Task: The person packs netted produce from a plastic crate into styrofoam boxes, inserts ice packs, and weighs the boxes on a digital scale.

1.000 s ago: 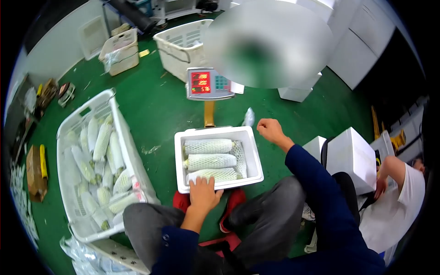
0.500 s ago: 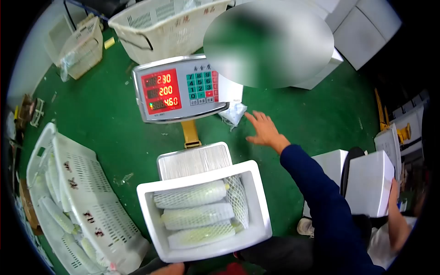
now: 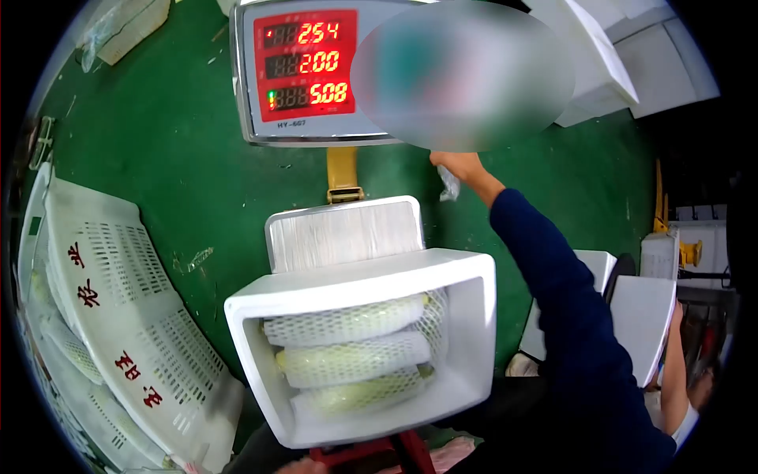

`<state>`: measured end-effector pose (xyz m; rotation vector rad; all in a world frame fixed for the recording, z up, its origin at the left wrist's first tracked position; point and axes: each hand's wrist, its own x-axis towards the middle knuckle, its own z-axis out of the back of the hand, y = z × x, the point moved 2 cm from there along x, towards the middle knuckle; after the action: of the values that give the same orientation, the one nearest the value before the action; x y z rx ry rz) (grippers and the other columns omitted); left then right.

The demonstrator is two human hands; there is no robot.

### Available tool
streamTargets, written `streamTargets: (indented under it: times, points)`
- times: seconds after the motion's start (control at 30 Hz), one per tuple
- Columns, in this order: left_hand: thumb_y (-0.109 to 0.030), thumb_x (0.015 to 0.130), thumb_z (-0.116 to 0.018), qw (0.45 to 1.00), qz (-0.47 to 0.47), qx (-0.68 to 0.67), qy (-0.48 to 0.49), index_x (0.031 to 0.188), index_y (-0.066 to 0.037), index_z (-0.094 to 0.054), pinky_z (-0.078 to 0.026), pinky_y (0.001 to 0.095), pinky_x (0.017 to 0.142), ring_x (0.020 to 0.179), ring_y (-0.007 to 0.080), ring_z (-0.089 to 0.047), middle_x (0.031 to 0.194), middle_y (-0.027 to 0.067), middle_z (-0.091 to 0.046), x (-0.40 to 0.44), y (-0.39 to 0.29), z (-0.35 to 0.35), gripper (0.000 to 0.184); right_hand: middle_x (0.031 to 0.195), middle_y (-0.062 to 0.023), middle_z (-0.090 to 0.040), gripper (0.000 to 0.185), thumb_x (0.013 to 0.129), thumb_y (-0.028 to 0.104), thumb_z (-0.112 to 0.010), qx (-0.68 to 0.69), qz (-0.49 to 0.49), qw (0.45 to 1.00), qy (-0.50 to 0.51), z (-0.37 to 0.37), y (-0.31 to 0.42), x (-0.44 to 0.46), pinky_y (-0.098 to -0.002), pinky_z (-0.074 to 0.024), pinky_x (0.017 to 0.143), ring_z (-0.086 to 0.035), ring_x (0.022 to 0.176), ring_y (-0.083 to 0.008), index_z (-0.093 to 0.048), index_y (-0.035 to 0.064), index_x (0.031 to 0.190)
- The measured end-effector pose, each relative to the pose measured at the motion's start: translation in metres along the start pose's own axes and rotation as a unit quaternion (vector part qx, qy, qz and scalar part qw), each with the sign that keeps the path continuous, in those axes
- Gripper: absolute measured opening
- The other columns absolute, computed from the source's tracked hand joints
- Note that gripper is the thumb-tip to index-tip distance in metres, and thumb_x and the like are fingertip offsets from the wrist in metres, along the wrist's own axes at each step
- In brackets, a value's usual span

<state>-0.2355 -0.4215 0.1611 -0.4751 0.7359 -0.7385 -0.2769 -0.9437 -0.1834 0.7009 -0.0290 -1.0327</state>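
Note:
A white foam box (image 3: pixel 466 347) tilts toward me at the front edge of the scale's metal platform (image 3: pixel 347 235). Inside lie several long, pale-green pieces of produce (image 3: pixel 355 359) in white foam net sleeves. My right hand (image 3: pixel 467 167), arm stretched forward, is closed on a crumpled clear plastic bag (image 3: pixel 449 185) above the floor; a blurred oval meets its upper edge. Only a bit of my left hand (image 3: pixel 304 467) shows below the box, its fingers hidden. The scale's display (image 3: pixel 308 67) glows red with 2.54, 2.00 and 5.08.
To the left stands a white slotted crate (image 3: pixel 130 292) with more net-wrapped produce. White foam boxes (image 3: pixel 643 324) are at the right, with another person's arm (image 3: pixel 673 379) beside them. More white boxes (image 3: pixel 588 63) stand at the back right. The floor (image 3: pixel 213 174) is green.
My right hand has closed on the plastic bag, which lay on the floor. The box tilts more toward me. Display readings rose from 2.30 to 2.54 and 4.60 to 5.08. My view has shifted.

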Motion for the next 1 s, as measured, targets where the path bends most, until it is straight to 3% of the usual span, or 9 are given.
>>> streamTargets:
  times: [0.2,0.23,0.33,0.4,0.5,0.6,0.77,0.87,1.0]
  points:
    - [-0.016,0.089,-0.070,0.990,-0.050,0.071,-0.110,0.127,-0.002,-0.060,-0.041,0.0483,0.104,0.119,0.0447,-0.054,0.126,0.0236,-0.060,-0.038,-0.006,-0.020,0.042,0.107,-0.0070,-0.061,0.061,0.076,0.018,-0.064,0.339,0.048,0.920,0.193,0.150,0.067,-0.210,-0.0344,-0.0496,0.088,-0.059,0.096,-0.0180,-0.050,0.0015,0.132]
    - [-0.019,0.082,-0.073,0.984,-0.077,0.101,-0.123,0.125,0.001,-0.060,-0.042,0.0439,0.103,0.118,0.0387,-0.056,0.122,0.0210,-0.061,-0.038,-0.007,-0.031,0.050,0.108,-0.0065,-0.061,0.059,0.076,0.017,-0.063,0.381,0.039,0.903,0.194,0.158,0.073,-0.247,-0.0341,-0.0496,0.088,-0.059,0.096,-0.0171,-0.051,0.0012,0.131]
    - [-0.018,0.082,-0.074,0.977,-0.062,0.012,-0.204,0.132,0.001,-0.053,-0.038,0.0481,0.105,0.123,0.0432,-0.049,0.132,0.0246,-0.053,-0.033,0.000,-0.064,0.057,0.106,-0.0057,-0.062,0.051,0.077,0.017,-0.063,0.461,0.020,0.869,0.180,0.150,0.089,-0.331,-0.0335,-0.0501,0.087,-0.059,0.095,-0.0159,-0.056,-0.0007,0.124]
    - [-0.021,0.085,-0.072,0.970,-0.020,0.012,-0.241,0.140,0.002,-0.046,-0.034,0.0491,0.109,0.128,0.0435,-0.045,0.137,0.0267,-0.050,-0.018,0.015,-0.087,0.064,0.103,-0.0110,-0.066,0.047,0.079,0.022,-0.065,0.365,0.025,0.916,0.165,0.122,0.077,-0.344,-0.0363,-0.0517,0.084,-0.064,0.094,-0.0223,-0.060,-0.0017,0.119]
    - [-0.028,0.084,-0.069,0.946,0.065,0.061,-0.311,0.145,0.003,-0.037,-0.034,0.0494,0.109,0.131,0.0438,-0.043,0.140,0.0282,-0.047,0.001,0.051,-0.103,0.075,0.109,-0.0240,-0.066,0.054,0.083,0.039,-0.071,-0.100,0.140,0.985,0.020,0.124,0.102,-0.373,-0.0474,-0.0523,0.080,-0.064,0.099,-0.0390,-0.063,-0.0014,0.117]
    - [-0.034,0.082,-0.067,0.918,0.179,0.035,-0.351,0.144,0.003,-0.037,-0.038,0.0499,0.106,0.127,0.0449,-0.048,0.138,0.0290,-0.049,0.023,0.096,-0.110,0.078,0.120,-0.0192,-0.063,0.056,0.082,0.042,-0.072,-0.100,0.237,0.950,-0.176,0.109,0.076,-0.378,-0.0498,-0.0516,0.079,-0.062,0.103,-0.0383,-0.062,0.0047,0.122]
    - [-0.036,0.079,-0.066,0.920,0.260,0.037,-0.291,0.130,0.001,-0.045,-0.047,0.0540,0.092,0.108,0.0469,-0.060,0.124,0.0279,-0.059,0.043,0.098,-0.130,0.067,0.133,-0.0280,-0.057,0.085,0.078,0.055,-0.074,0.030,0.070,0.992,-0.097,0.072,0.043,-0.382,-0.0490,-0.0488,0.095,-0.057,0.119,-0.0458,-0.049,-0.0024,0.137]
    - [-0.034,0.079,-0.067,0.924,0.284,0.005,-0.258,0.131,0.002,-0.046,-0.045,0.0537,0.093,0.109,0.0464,-0.058,0.124,0.0276,-0.058,0.040,0.100,-0.123,0.067,0.130,-0.0287,-0.059,0.084,0.079,0.055,-0.073,0.180,-0.011,0.982,0.050,0.056,0.032,-0.376,-0.0491,-0.0489,0.094,-0.057,0.119,-0.0443,-0.051,-0.0026,0.136]
    - [-0.021,0.077,-0.069,0.883,0.021,0.144,-0.447,0.131,0.003,-0.050,-0.044,0.0507,0.098,0.114,0.0448,-0.056,0.125,0.0266,-0.059,0.044,0.093,-0.149,0.062,0.126,-0.0283,-0.061,0.073,0.084,0.048,-0.072,0.172,0.047,0.983,-0.034,0.063,0.038,-0.383,-0.0480,-0.0481,0.094,-0.059,0.117,-0.0415,-0.054,-0.0029,0.132]
